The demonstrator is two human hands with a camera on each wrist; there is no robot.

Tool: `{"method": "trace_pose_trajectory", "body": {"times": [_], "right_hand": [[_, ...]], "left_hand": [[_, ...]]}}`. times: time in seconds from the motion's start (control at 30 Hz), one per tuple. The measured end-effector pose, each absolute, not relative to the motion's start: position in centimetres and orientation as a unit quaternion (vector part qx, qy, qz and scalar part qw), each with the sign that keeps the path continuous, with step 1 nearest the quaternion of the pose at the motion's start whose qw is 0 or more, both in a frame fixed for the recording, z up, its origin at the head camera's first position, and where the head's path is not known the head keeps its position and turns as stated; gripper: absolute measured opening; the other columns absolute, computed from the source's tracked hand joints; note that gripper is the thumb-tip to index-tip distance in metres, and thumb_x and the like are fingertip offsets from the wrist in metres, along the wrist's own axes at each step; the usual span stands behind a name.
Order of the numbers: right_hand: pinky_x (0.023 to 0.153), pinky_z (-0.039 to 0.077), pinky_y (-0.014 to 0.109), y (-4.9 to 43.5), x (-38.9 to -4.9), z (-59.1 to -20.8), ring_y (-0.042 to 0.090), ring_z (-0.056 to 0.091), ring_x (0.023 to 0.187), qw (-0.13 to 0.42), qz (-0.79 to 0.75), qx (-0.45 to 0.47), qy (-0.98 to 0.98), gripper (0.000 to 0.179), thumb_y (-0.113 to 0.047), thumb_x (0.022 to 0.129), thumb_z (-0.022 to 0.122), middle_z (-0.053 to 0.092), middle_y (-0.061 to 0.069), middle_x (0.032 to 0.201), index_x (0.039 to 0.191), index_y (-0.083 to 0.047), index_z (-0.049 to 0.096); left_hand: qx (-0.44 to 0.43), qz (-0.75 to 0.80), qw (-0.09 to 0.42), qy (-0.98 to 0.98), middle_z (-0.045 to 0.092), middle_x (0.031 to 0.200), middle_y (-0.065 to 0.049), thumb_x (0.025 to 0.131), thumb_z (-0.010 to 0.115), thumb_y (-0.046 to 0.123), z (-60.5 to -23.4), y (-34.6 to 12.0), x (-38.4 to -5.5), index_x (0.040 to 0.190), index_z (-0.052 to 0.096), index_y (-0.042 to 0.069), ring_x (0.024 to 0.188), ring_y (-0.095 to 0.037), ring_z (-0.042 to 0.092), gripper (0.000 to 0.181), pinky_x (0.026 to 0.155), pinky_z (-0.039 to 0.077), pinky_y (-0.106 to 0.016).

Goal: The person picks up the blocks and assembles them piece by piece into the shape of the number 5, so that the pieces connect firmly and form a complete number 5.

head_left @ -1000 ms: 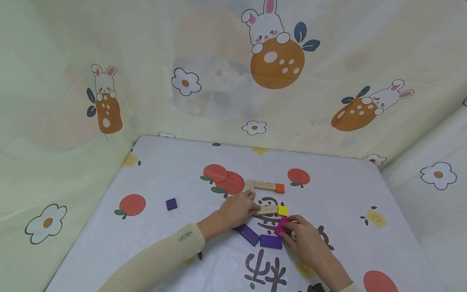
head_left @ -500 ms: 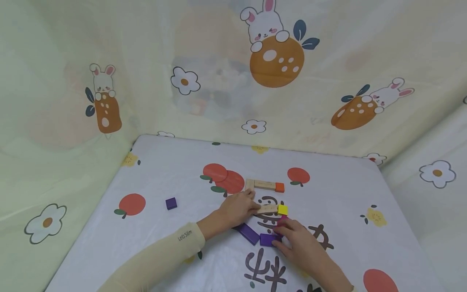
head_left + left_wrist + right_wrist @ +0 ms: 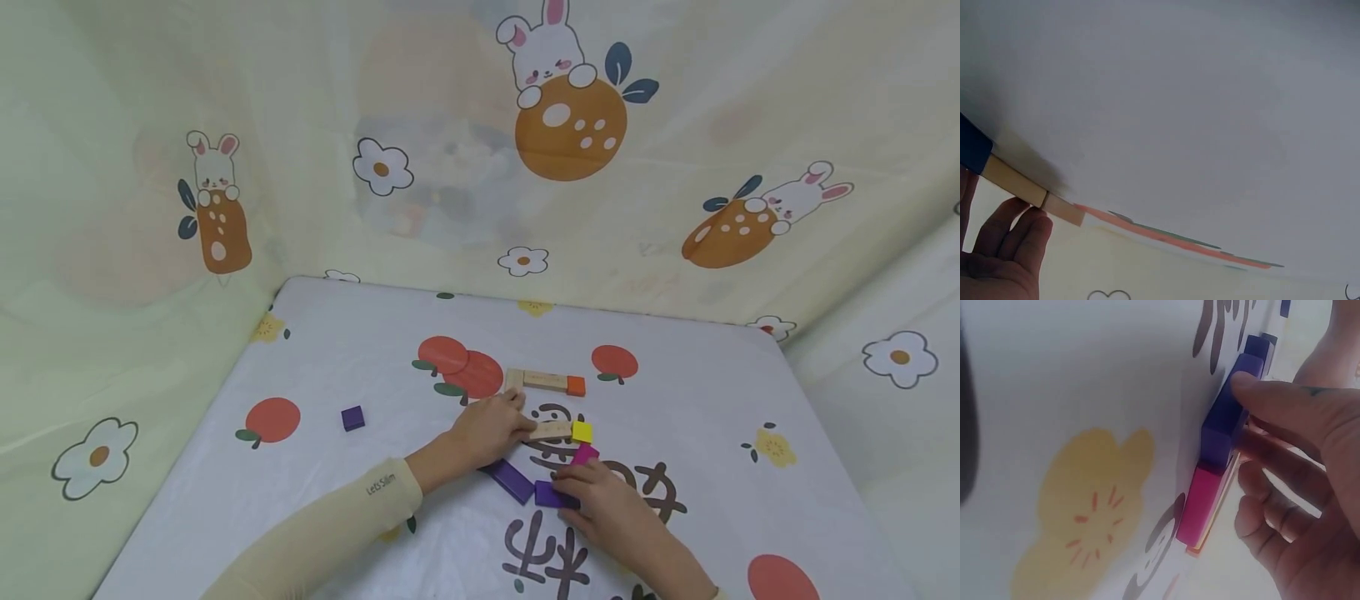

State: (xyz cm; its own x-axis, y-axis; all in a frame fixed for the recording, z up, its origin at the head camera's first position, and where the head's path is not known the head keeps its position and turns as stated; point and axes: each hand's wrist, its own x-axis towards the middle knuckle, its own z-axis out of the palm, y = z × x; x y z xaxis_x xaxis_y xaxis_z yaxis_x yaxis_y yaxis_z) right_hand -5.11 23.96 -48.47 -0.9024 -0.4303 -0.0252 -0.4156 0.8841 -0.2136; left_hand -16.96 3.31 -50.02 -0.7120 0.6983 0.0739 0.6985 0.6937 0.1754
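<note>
My right hand [image 3: 611, 508] pinches a purple block [image 3: 549, 495] in the head view. Its thumb [image 3: 1250, 387] lies on one side of that block in the right wrist view, fingers on the other. A magenta block [image 3: 585, 454] meets the purple one's end and runs up to a yellow block [image 3: 582, 432]. My left hand [image 3: 487, 429] rests beside the left ends of the row, near a wooden block [image 3: 551, 431] and a slanted purple block [image 3: 510, 481]. In the left wrist view, its fingertips touch a light wooden block [image 3: 1016, 181] beside a dark blue-looking block [image 3: 972, 147].
Farther back lie another wooden block [image 3: 545, 381], an upright-set wooden block [image 3: 513, 379] and an orange block [image 3: 575, 386]. A small dark purple block [image 3: 352, 418] sits apart at left. The printed white cloth [image 3: 322, 517] ends at a curtain [image 3: 450, 225] behind.
My right hand has let go of the magenta block and shifted left and nearer to me, onto the purple block. The left hand has stayed in place.
</note>
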Motion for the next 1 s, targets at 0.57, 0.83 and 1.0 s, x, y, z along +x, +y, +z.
{"method": "trace_pose_trajectory", "body": {"times": [0.57,0.83,1.0], "right_hand": [[0.094,0.064,0.042,24.4,-4.9,-48.5,0.019,0.07,0.109,0.034,-0.122,-0.254,0.959,0.026,-0.016,0.089,0.084,0.079,-0.002,0.119,0.115,-0.017,0.082],[0.099,0.062,0.043,24.0,-4.6,-48.2,0.019,0.069,0.115,0.035,-0.126,-0.238,0.962,0.034,-0.027,0.09,0.085,0.075,-0.002,0.124,0.122,-0.018,0.079],[0.096,0.063,0.038,22.4,-4.9,-48.2,0.015,0.069,0.111,-0.01,-0.124,-0.23,0.965,0.035,-0.033,0.088,0.087,0.077,-0.004,0.118,0.118,-0.018,0.079]], "left_hand": [[-0.377,-0.096,0.004,-0.921,0.074,0.129,-0.002,0.101,0.072,0.034,-50.2,3.3,-17.0,0.123,0.081,0.032,0.112,-0.014,0.068,0.023,0.085,0.064,-0.027],[-0.385,-0.098,0.003,-0.918,0.075,0.12,0.0,0.101,0.072,0.033,-50.1,3.3,-16.9,0.121,0.082,0.031,0.103,-0.012,0.064,0.023,0.08,0.062,-0.023],[-0.382,-0.1,0.008,-0.919,0.074,0.116,0.0,0.101,0.072,0.034,-50.0,3.3,-16.9,0.121,0.082,0.03,0.097,-0.011,0.062,0.023,0.075,0.06,-0.023]]}}
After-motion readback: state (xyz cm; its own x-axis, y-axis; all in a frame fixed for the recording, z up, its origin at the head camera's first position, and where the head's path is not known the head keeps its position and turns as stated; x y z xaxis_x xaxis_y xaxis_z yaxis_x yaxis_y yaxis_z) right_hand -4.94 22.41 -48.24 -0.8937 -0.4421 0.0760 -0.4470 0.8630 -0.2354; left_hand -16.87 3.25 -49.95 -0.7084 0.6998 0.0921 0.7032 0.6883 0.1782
